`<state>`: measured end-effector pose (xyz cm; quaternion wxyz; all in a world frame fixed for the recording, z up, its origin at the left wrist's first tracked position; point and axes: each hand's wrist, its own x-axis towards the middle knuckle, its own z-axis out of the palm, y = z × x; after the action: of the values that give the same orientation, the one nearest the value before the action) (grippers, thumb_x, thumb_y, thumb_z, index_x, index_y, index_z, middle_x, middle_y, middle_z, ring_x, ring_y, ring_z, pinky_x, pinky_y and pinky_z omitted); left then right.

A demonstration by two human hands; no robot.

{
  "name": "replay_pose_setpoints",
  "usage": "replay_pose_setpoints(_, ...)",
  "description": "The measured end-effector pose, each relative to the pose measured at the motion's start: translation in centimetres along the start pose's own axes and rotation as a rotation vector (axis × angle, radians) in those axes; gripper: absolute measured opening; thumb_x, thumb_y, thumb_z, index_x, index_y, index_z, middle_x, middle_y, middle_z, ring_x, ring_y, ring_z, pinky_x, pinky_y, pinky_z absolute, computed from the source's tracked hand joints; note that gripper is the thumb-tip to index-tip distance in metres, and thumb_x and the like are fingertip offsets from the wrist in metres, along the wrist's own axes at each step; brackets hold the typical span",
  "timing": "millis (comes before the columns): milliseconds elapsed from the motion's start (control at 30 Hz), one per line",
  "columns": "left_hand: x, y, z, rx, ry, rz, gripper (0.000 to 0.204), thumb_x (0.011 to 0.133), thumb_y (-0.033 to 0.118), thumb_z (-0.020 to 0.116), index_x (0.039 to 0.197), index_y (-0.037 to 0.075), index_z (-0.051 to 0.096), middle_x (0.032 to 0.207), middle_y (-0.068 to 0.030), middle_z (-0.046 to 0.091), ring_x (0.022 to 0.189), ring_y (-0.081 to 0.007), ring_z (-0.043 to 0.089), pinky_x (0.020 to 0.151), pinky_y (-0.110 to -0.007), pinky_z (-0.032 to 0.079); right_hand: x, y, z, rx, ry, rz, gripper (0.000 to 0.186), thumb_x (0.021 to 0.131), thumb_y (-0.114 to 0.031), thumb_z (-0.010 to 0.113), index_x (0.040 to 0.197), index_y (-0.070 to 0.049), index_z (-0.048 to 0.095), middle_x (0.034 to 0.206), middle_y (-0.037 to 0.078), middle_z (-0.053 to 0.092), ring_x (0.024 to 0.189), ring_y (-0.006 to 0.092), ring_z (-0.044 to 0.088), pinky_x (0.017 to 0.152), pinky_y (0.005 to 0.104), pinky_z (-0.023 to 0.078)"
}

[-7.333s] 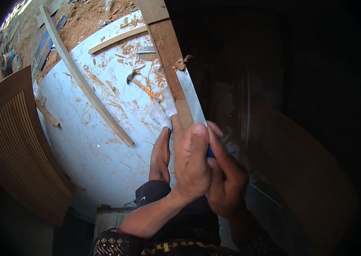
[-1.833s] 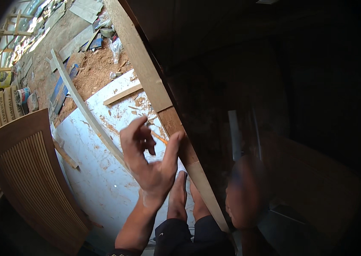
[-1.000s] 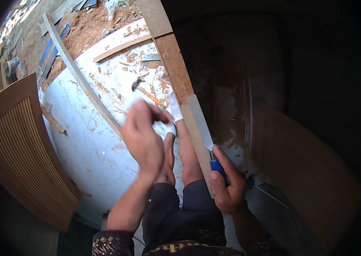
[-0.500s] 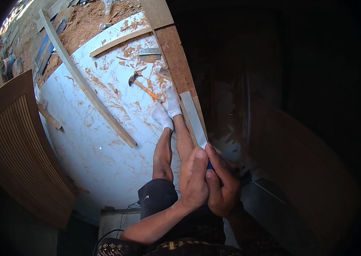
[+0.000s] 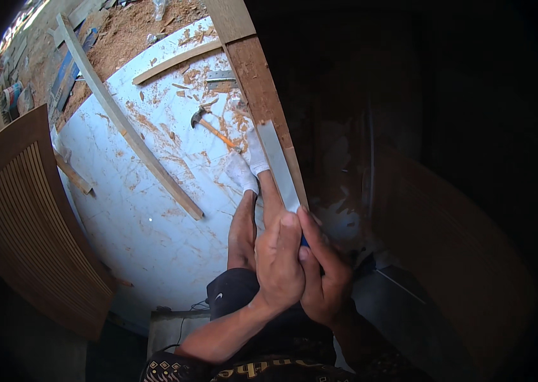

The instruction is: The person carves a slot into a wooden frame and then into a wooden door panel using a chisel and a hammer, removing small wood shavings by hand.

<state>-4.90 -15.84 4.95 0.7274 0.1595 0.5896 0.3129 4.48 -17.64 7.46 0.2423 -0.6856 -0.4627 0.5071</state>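
Both of my hands are closed around a wide chisel (image 5: 280, 167) with a flat, pale metal blade; a bit of its blue handle shows between the fingers. My left hand (image 5: 280, 254) wraps it from the left, thumb along the top near the blade. My right hand (image 5: 325, 274) grips from the right, its index finger stretched forward beside the blade. The blade lies along the narrow edge of a long wooden piece (image 5: 257, 76), its tip on a rough, reddish-brown cut stretch. Most of the handle is hidden by my hands.
A claw hammer (image 5: 215, 129) lies among wood chips on the white marbled floor (image 5: 148, 261) near my feet. Left of it are a long wooden strip (image 5: 129, 127), a shorter one (image 5: 176, 62) and a slatted wooden panel (image 5: 36, 216). A metal hinge (image 5: 221, 79) lies beside the worked wood.
My hands and the chisel have moved a little forward and to the left, the blade tip reaching farther up the cut stretch. The wood has shifted slightly left.
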Motion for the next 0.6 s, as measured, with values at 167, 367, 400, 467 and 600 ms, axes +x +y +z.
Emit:
replay_pose_setpoints(167,-1.1,-1.0,0.1,0.083,0.025,0.042,0.041,0.116,0.031,0.039,0.101,0.001,0.062,0.084,-0.0009,0.061,0.077,-0.0070,0.051,0.070,-0.026,0.042,-1.7,0.2,-0.9,-0.031,-0.024,0.031,0.043,0.104,-0.004,0.053,0.144,0.009,0.058,0.138,0.029,0.066,0.129,0.0419,0.065,0.111,0.0456,0.049)
replay_pose_setpoints(367,-1.0,-1.0,0.5,0.081,0.068,0.063,0.041,0.116,0.031,0.039,0.098,0.002,0.061,0.082,0.0007,0.058,0.076,-0.0061,0.048,0.068,-0.025,0.041,-1.9,0.5,-0.9,-0.022,-0.024,0.026,0.044,0.104,-0.004,0.052,0.145,0.007,0.058,0.137,0.029,0.066,0.131,0.0411,0.065,0.111,0.0447,0.049)
replay_pose_setpoints(400,-0.7,-0.8,0.5,0.065,0.069,0.061,0.041,0.116,0.031,0.039,0.098,0.002,0.061,0.082,0.0007,0.058,0.076,-0.0059,0.048,0.068,-0.026,0.041,-1.3,0.3,-0.8,-0.016,-0.020,0.016,0.044,0.104,-0.004,0.052,0.145,0.007,0.058,0.137,0.029,0.066,0.131,0.0412,0.065,0.111,0.0446,0.050)
replay_pose_setpoints(467,0.6,-0.3,-0.1,-0.044,0.012,0.022,0.040,0.116,0.030,0.039,0.099,0.002,0.061,0.083,0.0007,0.059,0.078,-0.0057,0.048,0.070,-0.026,0.041,0.3,0.1,-0.3,-0.002,-0.009,-0.008,0.044,0.104,-0.004,0.052,0.145,0.007,0.058,0.137,0.030,0.066,0.130,0.0414,0.065,0.111,0.0445,0.050)
replay_pose_setpoints(600,-0.6,-1.0,0.4,0.027,0.038,0.046,0.041,0.116,0.030,0.038,0.100,0.001,0.062,0.086,-0.0006,0.060,0.079,-0.0067,0.049,0.072,-0.026,0.042,-1.5,0.4,-0.7,-0.051,-0.017,0.008,0.044,0.104,-0.004,0.052,0.145,0.008,0.058,0.137,0.030,0.066,0.130,0.0417,0.065,0.110,0.0445,0.050)
